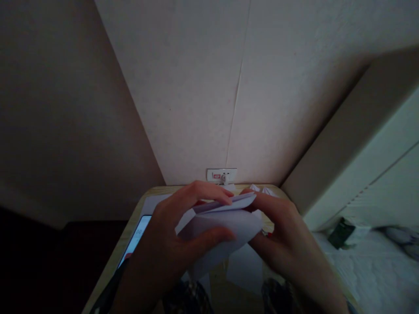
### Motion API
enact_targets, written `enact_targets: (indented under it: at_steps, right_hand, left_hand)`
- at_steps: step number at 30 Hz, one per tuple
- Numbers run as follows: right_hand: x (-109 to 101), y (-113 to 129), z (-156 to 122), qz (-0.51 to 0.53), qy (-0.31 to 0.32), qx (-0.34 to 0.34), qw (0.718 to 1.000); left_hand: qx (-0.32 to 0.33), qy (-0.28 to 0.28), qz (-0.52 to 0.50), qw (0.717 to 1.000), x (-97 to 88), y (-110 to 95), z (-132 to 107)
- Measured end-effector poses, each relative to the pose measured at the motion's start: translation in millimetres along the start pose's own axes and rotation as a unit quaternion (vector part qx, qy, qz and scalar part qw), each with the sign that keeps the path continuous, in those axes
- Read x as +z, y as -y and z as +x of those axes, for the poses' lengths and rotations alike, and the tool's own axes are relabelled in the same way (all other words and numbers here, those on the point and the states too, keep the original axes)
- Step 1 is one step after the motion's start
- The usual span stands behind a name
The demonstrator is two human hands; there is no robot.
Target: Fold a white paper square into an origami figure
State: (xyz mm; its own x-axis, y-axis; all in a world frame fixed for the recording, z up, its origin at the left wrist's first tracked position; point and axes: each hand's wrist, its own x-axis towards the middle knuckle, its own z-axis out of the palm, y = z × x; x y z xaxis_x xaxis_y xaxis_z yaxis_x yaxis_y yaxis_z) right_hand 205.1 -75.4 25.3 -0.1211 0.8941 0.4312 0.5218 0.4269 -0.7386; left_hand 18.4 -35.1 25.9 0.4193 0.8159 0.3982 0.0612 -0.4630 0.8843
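Observation:
Both my hands hold a folded piece of white paper [229,218] above a small wooden table [131,233]. My left hand [170,244] pinches it from the left, fingers over the top edge and thumb underneath. From the right, my right hand [284,235] grips the paper's other end, its fingers curled behind the fold. The paper is folded into several layers.
A phone [137,237] with a lit screen lies on the table's left side. More white sheets [244,266] lie under my hands, and small folded paper pieces [262,190] sit at the back by a wall socket [221,175]. A bed [369,266] is at the right.

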Motion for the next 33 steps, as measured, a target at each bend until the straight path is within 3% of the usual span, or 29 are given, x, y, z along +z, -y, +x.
enact_targets:
  at_steps: [8,14,27,33]
  right_hand:
    - [-1,2,-2,-0.007,0.013,-0.007,1.0]
    - [-1,2,-3,-0.04,0.007,0.003,0.999]
    - [-2,-1,-6,-0.034,0.003,-0.01,0.999]
    - [-2,-1,-5,-0.046,-0.005,-0.023,0.999]
  left_hand:
    - [0.082,0.02,0.088,0.993,3.4,3,-1]
    - [0.11,0.008,0.128,0.986,5.7,0,2]
    - [0.148,0.023,0.126,0.981,5.9,3,6]
    - [0.159,0.002,0.103,0.982,8.0,1,9]
